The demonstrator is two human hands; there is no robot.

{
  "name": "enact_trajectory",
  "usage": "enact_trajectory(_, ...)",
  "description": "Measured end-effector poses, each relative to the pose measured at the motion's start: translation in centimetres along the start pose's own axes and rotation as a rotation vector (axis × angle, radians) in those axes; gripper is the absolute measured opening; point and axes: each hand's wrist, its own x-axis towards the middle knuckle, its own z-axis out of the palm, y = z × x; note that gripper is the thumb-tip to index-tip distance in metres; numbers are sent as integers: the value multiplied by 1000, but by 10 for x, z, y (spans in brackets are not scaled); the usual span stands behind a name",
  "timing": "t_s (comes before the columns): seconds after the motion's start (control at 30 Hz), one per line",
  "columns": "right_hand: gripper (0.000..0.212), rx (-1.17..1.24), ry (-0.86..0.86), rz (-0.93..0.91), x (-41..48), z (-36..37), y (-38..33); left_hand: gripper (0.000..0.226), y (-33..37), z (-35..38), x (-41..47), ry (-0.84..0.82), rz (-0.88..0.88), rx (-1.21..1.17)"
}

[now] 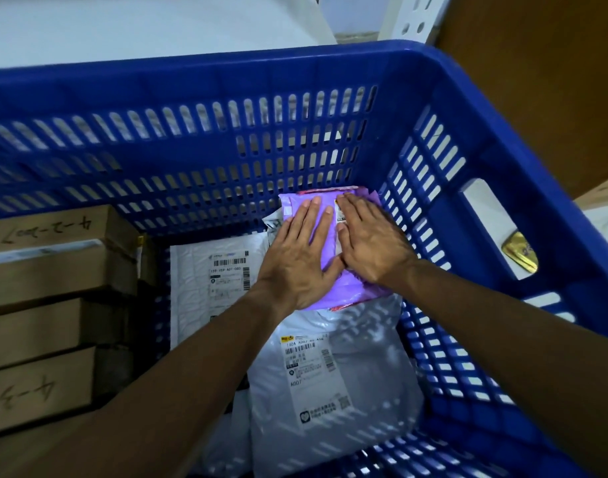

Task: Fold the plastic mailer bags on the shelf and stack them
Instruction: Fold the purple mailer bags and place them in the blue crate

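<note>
The purple mailer (294, 204) lies in the blue crate (192, 150), tucked into the far corner at about 1 o'clock, with its far edge close against the slotted wall. Both grips are laid flat on it, fingers straight and pressing down rather than curled round anything. The left grip (295, 257) covers the 9 o'clock half and the right grip (371, 243) the 3 o'clock half, thumbs nearly meeting over the middle. The mailer's long axis runs roughly 12 to 6, in line with the fingers, so it sits directly under both grips, with neither plainly nearer. It looks already folded and is probably being smoothed onto the stack. Its near end overlaps a grey mailer (347, 367) at 6 o'clock, whose label faces up. A white mailer (206, 281) lies flat at 9 o'clock, just beside the left wrist. Any further fold would likely bring the 6 o'clock end up toward 12, and the crate wall leaves little room beyond. Cardboard boxes (44, 281) are stacked at far 9 o'clock.
</note>
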Motion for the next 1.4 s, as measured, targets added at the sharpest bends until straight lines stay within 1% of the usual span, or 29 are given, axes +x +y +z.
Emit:
enact_trajectory(0.13,59,16,-26,6,2,2,2,81,0,3,-2,27,-11,-8)
enact_trajectory(0.23,60,35,-1,10,2,4,3,79,-2,7,-7,59,-20,-5)
enact_trajectory(0.3,64,39,45,16,1,6,3,78,-1,8,-9,67,-30,4)
enact_trajectory(0.37,67,28,80,24,1,10,2,79,1,9,-11,48,-58,15)
enact_trajectory(0.47,65,21,93,37,1,11,0,80,2,8,-12,11,-94,16)
enact_trajectory(0.7,64,-4,75,36,0,7,-3,80,2,6,-12,-17,-87,21)
enact_trajectory(0.87,63,-11,73,44,0,6,-5,85,3,3,-15,-41,-115,14)
enact_trajectory(0.97,62,-18,71,49,0,3,-7,86,0,0,-17,-47,-82,15)
enact_trajectory(1.13,58,-18,50,59,-1,-2,-7,77,-27,-11,-17,-5,105,51)
enact_trajectory(1.2,57,-29,32,59,0,-4,-8,75,-37,-20,-17,-6,140,69)
enact_trajectory(1.3,54,-45,-23,74,3,-9,-12,75,-44,-33,-17,-57,113,38)
enact_trajectory(1.4,52,-40,-68,93,3,-18,-17,68,-44,-47,-20,-110,39,-55)
